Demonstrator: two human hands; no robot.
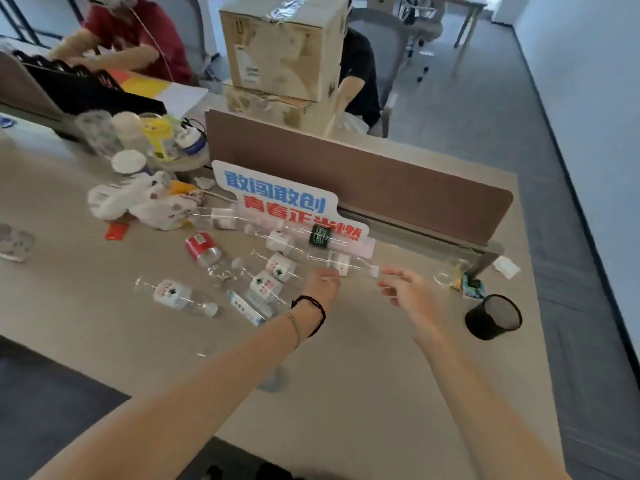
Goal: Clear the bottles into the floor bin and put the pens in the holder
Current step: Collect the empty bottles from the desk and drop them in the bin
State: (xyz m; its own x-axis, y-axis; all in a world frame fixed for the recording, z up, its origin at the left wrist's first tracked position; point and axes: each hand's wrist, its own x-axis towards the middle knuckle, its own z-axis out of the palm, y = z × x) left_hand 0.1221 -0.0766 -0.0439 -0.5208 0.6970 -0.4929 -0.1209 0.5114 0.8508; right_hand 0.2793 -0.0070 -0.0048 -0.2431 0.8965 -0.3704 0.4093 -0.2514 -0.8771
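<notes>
**Two hands reaching over a desk strewn with empty bottles**

Several clear plastic bottles lie on their sides across the beige desk (pixel 346 393), grouped at about 11 o'clock from the hands. Largest to smallest:

Brown partition (pixel 381 181) – runs along the desk's far edge, from 11 o'clock to 2 o'clock. Two stacked cardboard boxes (pixel 284 50) stand behind it at 12 o'clock.

White sign (pixel 277 199) – printed in blue and red characters, it leans against the partition just beyond the bottles.

White plastic bag (pixel 138 202) – crumpled, at 10 o'clock from the bottle group.

Black mesh holder (pixel 493 317) – upright at 3 o'clock from the right hand, well apart from the bottles.

Red-label bottle (pixel 204 251) – the leftmost of the far row. A white-label bottle (pixel 173 294) lies nearest the desk's near-left edge; a blue-label bottle (pixel 247 308) lies just beside the left wrist at 9 o'clock.

Long bottle (pixel 332 259) – lies crosswise at 12 o'clock, its white cap pointing toward the right hand.

Left hand (pixel 323 284) – wears dark bands at the wrist; its fingers meet the long bottle's body, but blur hides whether they curl around it.

Right hand (pixel 405 289) – open, fingers loosely spread, fingertips just beside the long bottle's cap at 10 o'clock.
</notes>
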